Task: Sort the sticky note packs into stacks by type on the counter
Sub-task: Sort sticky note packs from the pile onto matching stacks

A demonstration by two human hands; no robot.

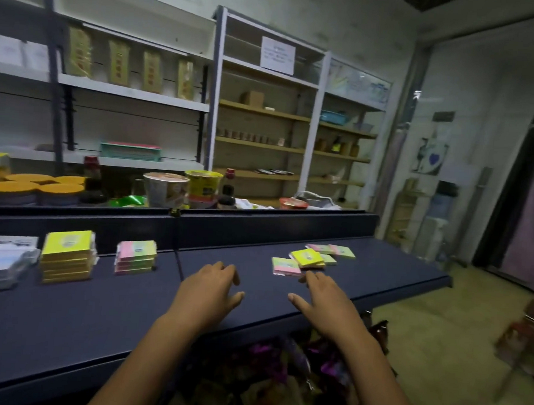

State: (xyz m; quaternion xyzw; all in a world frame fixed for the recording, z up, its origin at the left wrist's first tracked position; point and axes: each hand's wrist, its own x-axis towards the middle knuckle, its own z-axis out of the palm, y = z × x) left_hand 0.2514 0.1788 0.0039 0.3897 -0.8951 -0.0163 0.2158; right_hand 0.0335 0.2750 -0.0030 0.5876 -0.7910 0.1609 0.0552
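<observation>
On the dark blue counter point(105, 311) three stacks stand at the left: clear-wrapped white packs point(4, 258), yellow packs point(66, 255) and pink-and-green packs point(136, 256). At the right lies a loose cluster: a pink-and-green pack point(285, 266), a yellow pack point(307, 257) on top of others, and more pink-and-green packs point(334, 250) behind. My left hand point(210, 292) hovers open over the counter's middle, holding nothing. My right hand point(325, 301) is open too, its fingertips just short of the nearest loose pack.
A raised ledge point(258, 223) runs along the counter's back, with noodle cups point(167, 189), bottles and orange lids point(34, 187) behind it. Shelving fills the wall. The counter's right end point(441, 278) drops off to bare floor. Patterned clothing shows below the front edge.
</observation>
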